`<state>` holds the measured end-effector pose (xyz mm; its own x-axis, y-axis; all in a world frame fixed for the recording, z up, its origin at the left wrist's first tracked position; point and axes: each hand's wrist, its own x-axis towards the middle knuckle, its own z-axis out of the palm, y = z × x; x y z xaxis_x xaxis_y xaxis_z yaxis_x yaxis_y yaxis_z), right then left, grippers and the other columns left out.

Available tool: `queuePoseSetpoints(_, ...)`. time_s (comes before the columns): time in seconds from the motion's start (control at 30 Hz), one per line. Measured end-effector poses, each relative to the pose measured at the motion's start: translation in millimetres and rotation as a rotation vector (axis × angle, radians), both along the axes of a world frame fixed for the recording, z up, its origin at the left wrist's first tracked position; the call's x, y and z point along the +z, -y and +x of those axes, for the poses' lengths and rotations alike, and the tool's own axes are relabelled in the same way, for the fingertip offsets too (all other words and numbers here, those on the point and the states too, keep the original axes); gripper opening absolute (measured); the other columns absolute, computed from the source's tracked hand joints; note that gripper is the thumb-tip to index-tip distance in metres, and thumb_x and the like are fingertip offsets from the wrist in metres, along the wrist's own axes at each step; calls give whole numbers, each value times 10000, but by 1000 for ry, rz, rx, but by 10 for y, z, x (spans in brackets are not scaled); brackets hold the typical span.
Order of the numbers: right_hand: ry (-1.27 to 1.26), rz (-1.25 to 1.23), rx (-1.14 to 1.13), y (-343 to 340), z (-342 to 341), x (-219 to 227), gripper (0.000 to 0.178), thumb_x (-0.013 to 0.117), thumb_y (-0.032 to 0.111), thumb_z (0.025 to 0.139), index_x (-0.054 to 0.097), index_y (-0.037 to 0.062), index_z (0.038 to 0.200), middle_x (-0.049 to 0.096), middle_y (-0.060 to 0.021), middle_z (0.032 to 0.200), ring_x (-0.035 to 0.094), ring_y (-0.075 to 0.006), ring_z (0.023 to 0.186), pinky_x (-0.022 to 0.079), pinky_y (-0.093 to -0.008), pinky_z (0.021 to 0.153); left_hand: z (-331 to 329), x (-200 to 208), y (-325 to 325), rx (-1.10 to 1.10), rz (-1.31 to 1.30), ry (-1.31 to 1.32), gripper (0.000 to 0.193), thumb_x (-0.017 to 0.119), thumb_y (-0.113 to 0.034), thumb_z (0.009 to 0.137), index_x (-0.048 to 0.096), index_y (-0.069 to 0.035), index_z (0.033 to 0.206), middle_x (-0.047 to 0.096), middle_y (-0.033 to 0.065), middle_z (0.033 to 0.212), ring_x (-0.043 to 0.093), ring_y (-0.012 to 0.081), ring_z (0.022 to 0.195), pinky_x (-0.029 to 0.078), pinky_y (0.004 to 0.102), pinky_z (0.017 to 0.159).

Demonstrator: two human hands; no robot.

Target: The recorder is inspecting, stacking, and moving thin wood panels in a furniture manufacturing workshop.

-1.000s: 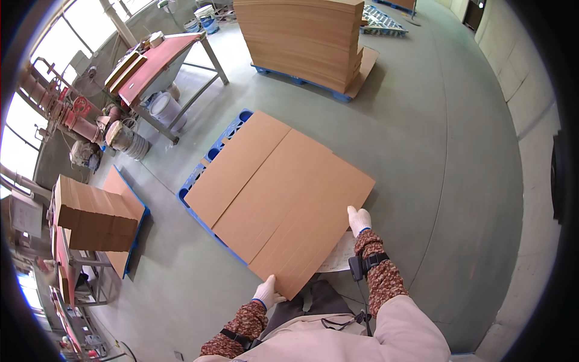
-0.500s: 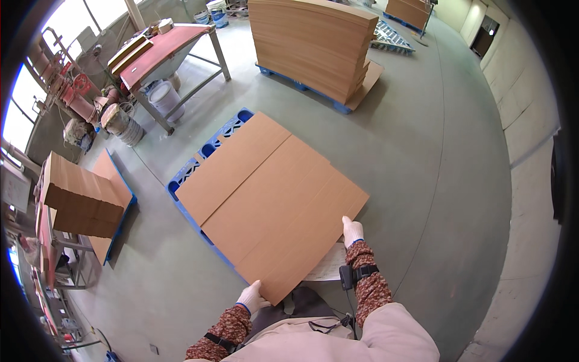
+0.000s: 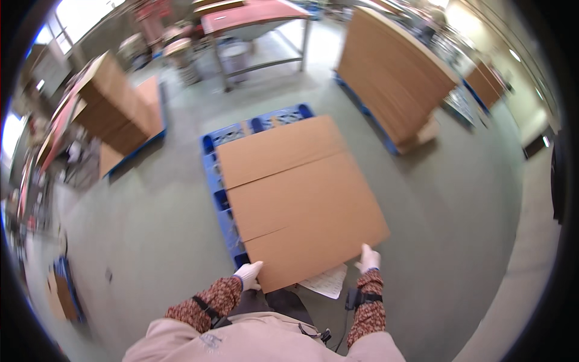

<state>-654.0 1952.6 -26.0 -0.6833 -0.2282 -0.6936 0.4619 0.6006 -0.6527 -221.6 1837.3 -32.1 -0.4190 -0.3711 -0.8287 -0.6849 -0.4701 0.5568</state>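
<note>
A large brown cardboard sheet (image 3: 295, 211) with crease lines and a short slit lies over a blue plastic pallet (image 3: 217, 181). The pallet's bare grid shows along the sheet's far and left sides. At the sheet's near left corner, my left hand (image 3: 250, 275), in a white glove, grips the edge. My right hand (image 3: 368, 259), gloved too, is closed on the near right corner. Whether other sheets lie underneath is hidden. A white paper with writing (image 3: 326, 282) sticks out below the near edge, between my hands.
Tall cardboard stacks on blue pallets stand at the far right (image 3: 395, 75) and left (image 3: 117, 108). Ahead is a red-topped table (image 3: 259, 17) with metal legs and a bucket (image 3: 235, 60) beneath. A small cardboard stack (image 3: 62, 295) sits at lower left.
My view has turned left, so the surroundings have swung rightward. The cardboard sheet has shifted right on the pallet, baring more of its left side. Both hands still hold the near corners.
</note>
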Motion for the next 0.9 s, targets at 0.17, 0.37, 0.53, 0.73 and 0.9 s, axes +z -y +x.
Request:
queuePoseSetpoints(0.17, -729, 343, 211, -141, -855, -115, 686, 605, 409, 978, 500, -139, 1377, 543, -333, 1429, 528, -446, 1344, 419, -477, 1135, -489, 426, -49, 516, -22, 60, 643, 540, -450, 997, 568, 78, 1362, 702, 230, 1184, 714, 364, 993, 586, 483, 768)
queuePoseSetpoints(0.37, -564, 95, 432, 150, -1336, -90, 546, 603, 380, 989, 630, -105, 1237, 666, -279, 1267, 643, -413, 1171, 490, -448, 1006, -512, 555, 58, 407, -123, 157, 606, 546, -425, 969, 635, 111, 1239, 716, 256, 1122, 715, 349, 1006, 565, 444, 788)
queuePoseSetpoints(0.53, -688, 369, 595, 284, -1305, -51, 555, 582, 431, 958, 727, -101, 1021, 737, -290, 1011, 717, -415, 987, 539, -475, 893, -452, 93, 3, 396, -137, 159, 600, 552, -397, 961, 636, 145, 1204, 713, 279, 1092, 721, 349, 960, 567, 441, 787)
queuePoseSetpoints(0.73, -793, 492, 671, 230, -1313, -5, 574, 593, 455, 953, 717, -102, 1018, 719, -318, 1036, 704, -453, 1015, 533, -510, 906, -498, 178, 65, 365, -69, 154, 545, 543, -358, 977, 652, 127, 1201, 727, 250, 1055, 733, 332, 893, 592, 424, 715)
queuePoseSetpoints(0.9, -816, 825, 788, 686, -627, 383, 497, 572, 373, 988, 624, -30, 1274, 590, -264, 1371, 577, -380, 1275, 504, -497, 1012, -282, -238, 62, 398, -48, 100, 559, 544, -378, 976, 651, 121, 1206, 717, 262, 1086, 730, 361, 937, 590, 444, 738)
